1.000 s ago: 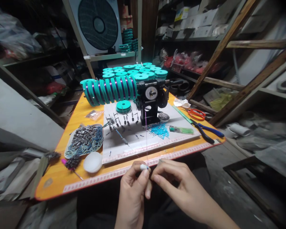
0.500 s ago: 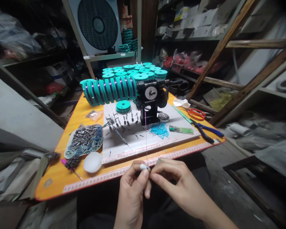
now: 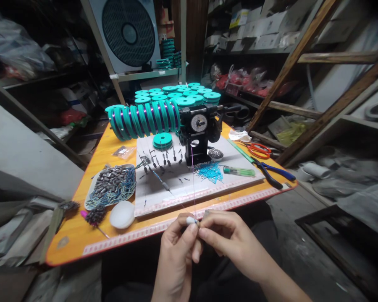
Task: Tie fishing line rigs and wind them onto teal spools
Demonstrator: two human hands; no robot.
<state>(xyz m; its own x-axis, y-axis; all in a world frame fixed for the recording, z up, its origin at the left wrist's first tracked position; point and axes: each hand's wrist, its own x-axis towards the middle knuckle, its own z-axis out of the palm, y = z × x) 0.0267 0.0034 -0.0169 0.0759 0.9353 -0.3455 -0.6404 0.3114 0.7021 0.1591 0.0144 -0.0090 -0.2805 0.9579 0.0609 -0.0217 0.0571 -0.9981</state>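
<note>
My left hand (image 3: 180,245) is closed, thumb pressed against the index finger, pinching a thin fishing line (image 3: 193,184) that runs down from the black winding machine (image 3: 199,134). A white wrap (image 3: 190,220) covers the tip of the left index finger. Against it my right hand (image 3: 228,235) also pinches, thumb and finger meeting at the same spot on the line; the exact end between the fingertips is too small to make out. A second line runs from a grey sinker (image 3: 165,186) on the board towards the hands.
Teal foam spools (image 3: 145,119) sit on the machine's shaft, with more behind. Around the white board (image 3: 182,195) are a tray of sinkers (image 3: 110,184), a white bowl (image 3: 122,214), blue pieces (image 3: 210,172), a green lighter (image 3: 239,171), pliers (image 3: 271,173) and orange-handled scissors (image 3: 258,151).
Both hands stay together at the line, with only a slight shift of the fingers and a small move to the right by the left hand. The table items look unchanged.
</note>
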